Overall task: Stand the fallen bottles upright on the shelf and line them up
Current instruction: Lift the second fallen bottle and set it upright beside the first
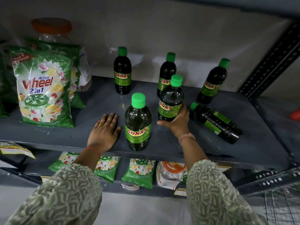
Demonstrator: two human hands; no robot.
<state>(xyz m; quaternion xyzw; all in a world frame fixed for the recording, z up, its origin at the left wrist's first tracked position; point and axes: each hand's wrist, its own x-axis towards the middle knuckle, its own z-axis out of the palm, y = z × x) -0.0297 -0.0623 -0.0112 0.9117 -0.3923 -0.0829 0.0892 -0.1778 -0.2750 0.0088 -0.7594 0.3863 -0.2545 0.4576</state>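
Several dark green bottles with green caps and "SUNNY" labels are on the grey shelf (100, 101). Three stand at the back: left (122, 72), middle (167, 72), right (212, 83). One stands near the front edge (138, 124). My right hand (177, 122) grips the lower part of an upright bottle (171, 99) in the middle of the shelf. One bottle (215, 122) lies on its side at the right, cap pointing left, just right of my right hand. My left hand (103, 130) rests flat on the shelf, fingers apart, left of the front bottle.
Green "Wheel" detergent packs (43, 91) stand at the shelf's left, with an orange-lidded jar (52, 31) behind them. The lower shelf holds more packs (138, 172) and a jar. A perforated metal upright (272, 59) borders the right side. An orange object (295, 114) sits at far right.
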